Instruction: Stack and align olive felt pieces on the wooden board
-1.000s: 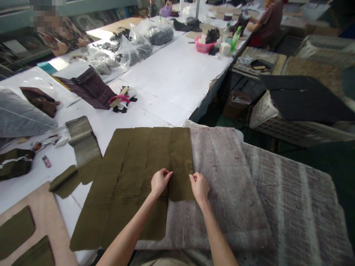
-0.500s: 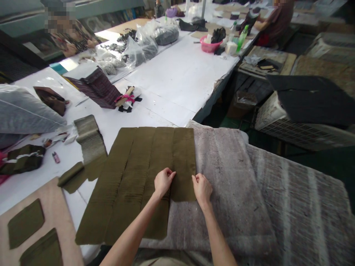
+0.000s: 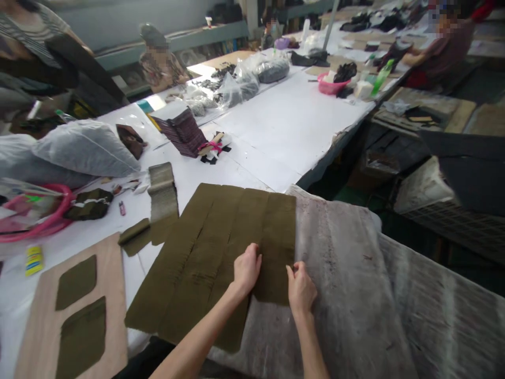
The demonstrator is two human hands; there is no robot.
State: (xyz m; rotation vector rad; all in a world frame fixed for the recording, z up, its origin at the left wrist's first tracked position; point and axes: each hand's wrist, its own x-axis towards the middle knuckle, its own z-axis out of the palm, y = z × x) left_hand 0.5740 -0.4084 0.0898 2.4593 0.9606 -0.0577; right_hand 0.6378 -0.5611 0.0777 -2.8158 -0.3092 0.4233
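Pinching the near-right edge of the outermost olive piece: right hand, thumb and forefinger together on the cloth. Left hand lies on the same piece near its left edge, fingers bent; cannot tell whether they grip or only press. Piece lies flat between and beyond the two hands, its near edge just below the grip.

Left of the grip, more olive pieces overlap in a row, creased in places. Under the grip and to its right, a mottled grey pad; farther right, a striped grey pad.

Well left of the grip, a wooden board bearing two small olive pieces. Beyond left, a greyish strip on the white table; past it, a maroon stack beside a pink tie.

Far beyond the grip, a pink basin, a green bottle to its right.
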